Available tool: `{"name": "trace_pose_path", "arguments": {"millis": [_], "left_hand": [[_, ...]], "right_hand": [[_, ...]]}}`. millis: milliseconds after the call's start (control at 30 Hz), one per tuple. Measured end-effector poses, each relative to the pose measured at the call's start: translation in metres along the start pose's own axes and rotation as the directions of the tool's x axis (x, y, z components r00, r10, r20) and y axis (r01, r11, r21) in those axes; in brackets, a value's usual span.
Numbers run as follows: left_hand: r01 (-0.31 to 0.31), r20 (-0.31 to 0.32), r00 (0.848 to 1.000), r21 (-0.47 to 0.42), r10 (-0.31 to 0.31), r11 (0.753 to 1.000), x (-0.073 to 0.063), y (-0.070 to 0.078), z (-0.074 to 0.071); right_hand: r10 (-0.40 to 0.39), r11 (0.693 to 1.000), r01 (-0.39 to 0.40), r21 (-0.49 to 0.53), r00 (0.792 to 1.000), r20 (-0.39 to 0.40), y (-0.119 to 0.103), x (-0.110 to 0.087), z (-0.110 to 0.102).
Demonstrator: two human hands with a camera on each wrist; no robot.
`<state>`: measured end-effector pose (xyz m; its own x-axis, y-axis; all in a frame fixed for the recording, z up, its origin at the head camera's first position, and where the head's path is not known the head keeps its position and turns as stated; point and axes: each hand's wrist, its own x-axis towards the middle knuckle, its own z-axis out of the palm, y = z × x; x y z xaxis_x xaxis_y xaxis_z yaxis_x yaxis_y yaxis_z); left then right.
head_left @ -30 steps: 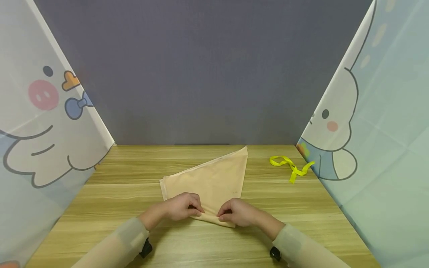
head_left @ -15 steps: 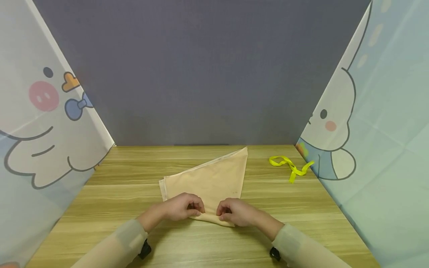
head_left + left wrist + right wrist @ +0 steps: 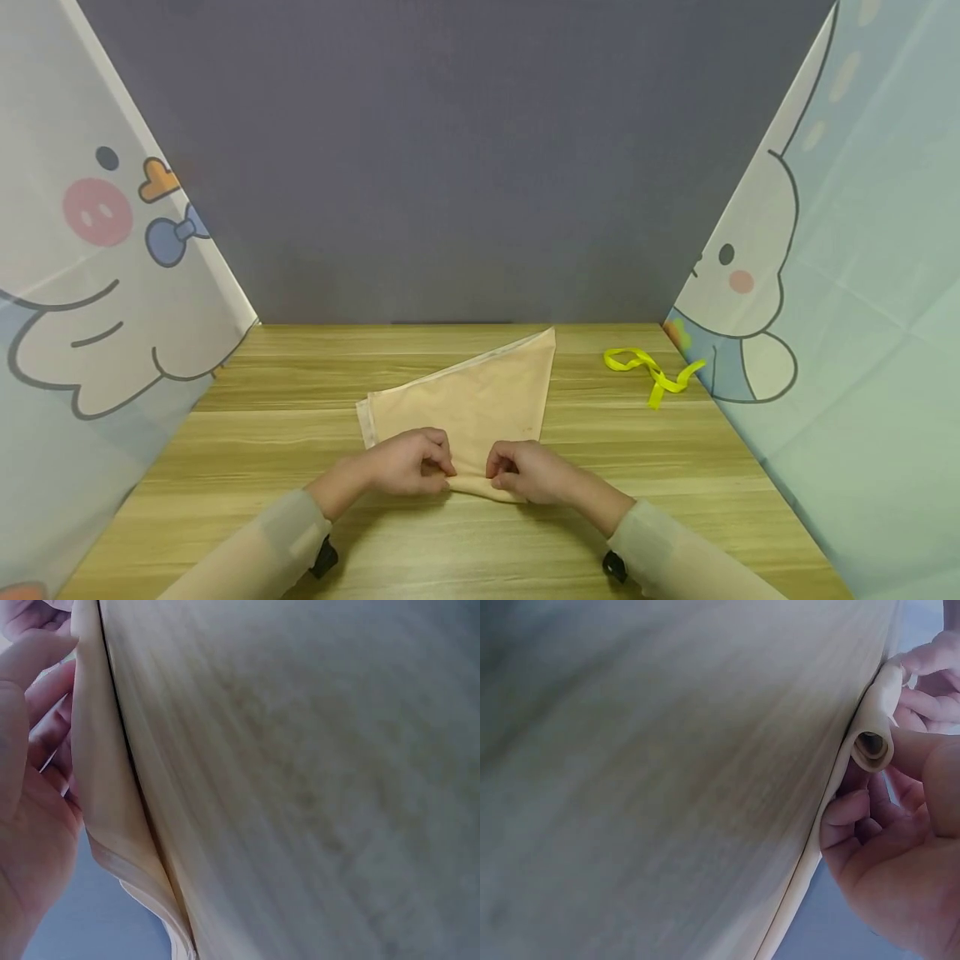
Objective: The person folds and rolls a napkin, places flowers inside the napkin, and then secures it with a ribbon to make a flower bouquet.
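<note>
A folded piece of beige cloth (image 3: 465, 408) lies on the table, its far right corner pointing away from me. Its near edge is turned into a thin roll, whose hollow coiled end shows in the right wrist view below the rolled edge (image 3: 880, 705). My left hand (image 3: 408, 462) pinches this roll between thumb and fingers, left of its middle. Close by on the right, my right hand (image 3: 534, 473) pinches the same roll near its right end. In the left wrist view, the cloth (image 3: 105, 780) hangs along the fingers of my left hand (image 3: 37, 825).
A yellow ribbon (image 3: 660, 379) lies loosely looped on the far right of the wooden table (image 3: 285, 375). A dark grey panel (image 3: 465, 167) stands behind the table. Printed cloth walls with cartoon animals flank it on the left (image 3: 112, 317) and right (image 3: 862, 333).
The rolled near edge has shifted slightly away from me as the fingers of both hands work at it. The ribbon stays where it was.
</note>
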<state>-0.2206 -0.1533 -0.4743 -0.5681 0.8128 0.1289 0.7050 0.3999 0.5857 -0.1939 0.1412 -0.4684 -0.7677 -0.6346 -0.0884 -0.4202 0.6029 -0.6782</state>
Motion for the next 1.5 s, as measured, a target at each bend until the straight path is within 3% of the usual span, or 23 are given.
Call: {"name": "trace_pose_path", "arguments": {"millis": [267,500,900,1033,1200,1367,1500], "left_hand": [[0.036,0.008,0.999,-0.008,-0.035,0.999,-0.001,0.004,-0.001],[0.101,0.061,0.993,-0.04,-0.099,0.994,0.007,0.013,0.01],[0.158,0.058,0.986,-0.077,-0.154,0.984,0.023,0.03,0.024],[0.179,0.054,0.983,-0.115,-0.174,0.977,0.027,0.029,0.028],[0.216,0.05,0.976,-0.19,-0.211,0.958,0.028,0.021,0.03],[0.21,0.046,0.978,-0.251,-0.205,0.945,0.028,0.019,0.03],[0.207,0.043,0.978,-0.243,-0.202,0.948,0.028,0.02,0.03]], "right_hand": [[-0.055,0.997,0.054,-0.051,0.998,-0.028,-0.006,0.001,0.001],[-0.039,0.997,0.039,-0.062,0.999,-0.004,-0.015,-0.002,0.004],[-0.056,0.998,0.058,-0.038,0.997,0.054,0.003,-0.01,-0.009],[-0.062,0.998,0.063,-0.008,0.996,0.059,0.008,-0.013,-0.014],[-0.009,1.0,0.008,0.015,0.999,0.048,0.009,-0.012,-0.015],[0.024,1.0,-0.024,0.003,0.999,0.023,0.007,-0.012,-0.014],[0.018,1.0,-0.017,-0.013,1.0,0.004,0.007,-0.014,-0.013]]}}
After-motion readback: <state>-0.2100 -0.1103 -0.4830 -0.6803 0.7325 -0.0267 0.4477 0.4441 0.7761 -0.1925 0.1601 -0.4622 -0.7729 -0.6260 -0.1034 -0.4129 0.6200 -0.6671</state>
